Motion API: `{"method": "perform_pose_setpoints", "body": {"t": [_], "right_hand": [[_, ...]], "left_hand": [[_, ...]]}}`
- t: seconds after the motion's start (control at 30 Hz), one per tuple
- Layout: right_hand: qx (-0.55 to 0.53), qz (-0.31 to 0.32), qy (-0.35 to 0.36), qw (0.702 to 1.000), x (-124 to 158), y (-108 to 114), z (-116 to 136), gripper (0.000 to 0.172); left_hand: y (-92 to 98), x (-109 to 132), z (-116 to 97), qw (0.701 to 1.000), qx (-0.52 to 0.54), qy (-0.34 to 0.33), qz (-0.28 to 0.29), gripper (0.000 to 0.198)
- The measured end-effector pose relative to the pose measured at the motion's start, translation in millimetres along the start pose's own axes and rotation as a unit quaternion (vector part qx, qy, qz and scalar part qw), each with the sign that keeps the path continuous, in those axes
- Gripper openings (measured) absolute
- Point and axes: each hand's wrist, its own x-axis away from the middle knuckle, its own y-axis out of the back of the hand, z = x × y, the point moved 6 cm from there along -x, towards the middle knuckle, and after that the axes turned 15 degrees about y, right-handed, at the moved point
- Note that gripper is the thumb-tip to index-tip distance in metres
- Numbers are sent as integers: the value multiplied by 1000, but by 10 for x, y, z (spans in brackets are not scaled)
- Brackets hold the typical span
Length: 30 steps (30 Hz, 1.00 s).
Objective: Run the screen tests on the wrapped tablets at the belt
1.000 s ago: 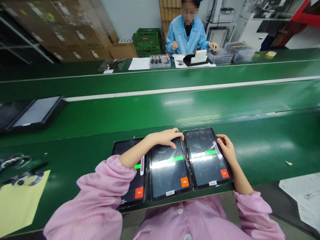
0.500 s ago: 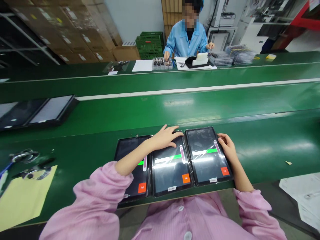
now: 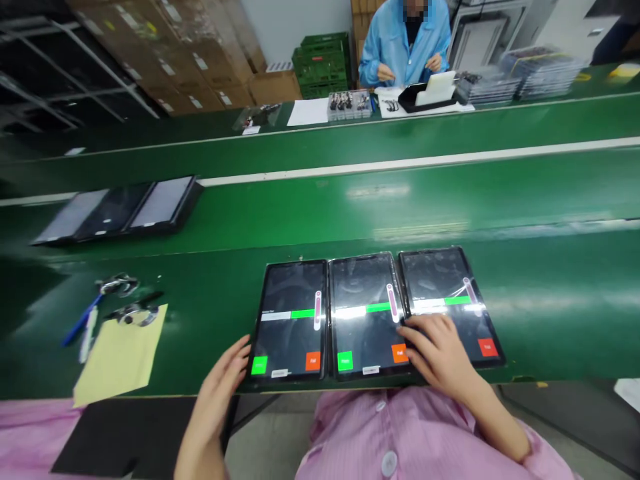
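Note:
Three tablets lie face up side by side at the near table edge: a left tablet (image 3: 293, 287), a middle tablet (image 3: 363, 280) and a right tablet (image 3: 435, 273). Each screen shows a white-and-green bar and a red box; green boxes appear at lower left on the left and middle ones. My left hand (image 3: 217, 387) is at the left tablet's outer side, fingers extended, apparently touching its edge. Over the right tablet's lower left corner rests my right hand (image 3: 443, 353), its spread fingers reaching the middle tablet's right edge and hiding part of both.
Yellow paper (image 3: 123, 357), pens (image 3: 83, 323) and small metal-and-black items (image 3: 133, 313) lie to the left. Several tablets (image 3: 160, 200) rest farther back at left. Across the table a person in blue (image 3: 400, 47) works by a parts box (image 3: 349, 105).
My left hand has moved from the middle tablet's top to the left tablet's outer side. My right hand has come from the right tablet's outer edge to its lower left. Green boxes now show.

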Motion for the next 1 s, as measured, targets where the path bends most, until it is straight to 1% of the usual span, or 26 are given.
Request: {"method": "perform_pose_setpoints", "body": {"t": [0.03,0.1,0.13,0.2,0.23,0.3,0.37,0.4,0.43,0.47,0.53,0.6,0.67,0.73,0.77,0.83,0.87,0.9,0.93,0.97,1.0], "right_hand": [[-4,17,25,1000,-101,-91,77,25],[-12,46,62,997,-252,-243,206,23],[-14,58,76,995,-306,-301,259,23],[-15,76,96,992,-383,-392,351,27],[-17,86,103,991,-411,-433,388,29],[-22,109,116,987,-451,-518,446,33],[-26,136,130,982,-460,-583,471,34],[-27,141,140,980,-450,-583,471,33],[-24,131,147,980,-429,-545,454,32],[-20,108,146,983,-395,-468,418,31],[-10,48,125,991,-275,-234,299,33],[11,10,84,996,-99,16,149,41],[34,7,64,997,85,191,44,45],[47,19,58,997,238,274,-19,43],[46,28,54,997,299,286,-51,41],[29,42,44,998,391,299,-142,38],[17,33,35,999,422,327,-221,38],[3,8,18,1000,445,377,-336,41],[-12,-30,-12,999,464,444,-498,45],[-26,-79,-59,995,487,517,-705,50],[-37,-131,-120,983,516,579,-946,53]], "left_hand": [[-68,7,49,1000,13,0,16,79],[-144,18,68,999,22,-30,12,83],[-149,15,63,999,26,-44,-1,89],[-118,-21,57,997,53,-48,-16,99],[-95,-51,53,996,75,-46,-15,97],[-54,-128,37,994,105,-41,-13,87],[-50,-209,7,994,105,-40,-14,80],[-61,-240,-13,994,98,-40,-18,79],[-75,-258,-41,995,88,-44,-26,80],[-85,-257,-86,995,74,-55,-39,81],[-86,-185,-239,991,13,-105,-84,79],[-97,-42,-479,971,-90,-183,-127,68],[-165,102,-755,939,-186,-258,-133,56],[-305,193,-1037,908,-249,-319,-106,52],[-412,213,-1175,893,-276,-344,-86,52],[-700,207,-1439,860,-334,-384,-41,52],[-869,186,-1563,842,-363,-399,-20,51],[-1043,155,-1679,825,-390,-409,0,51],[-1213,114,-1785,810,-415,-415,18,51],[-1374,64,-1874,797,-439,-412,38,50],[-1516,5,-1942,787,-464,-401,60,50]]}}
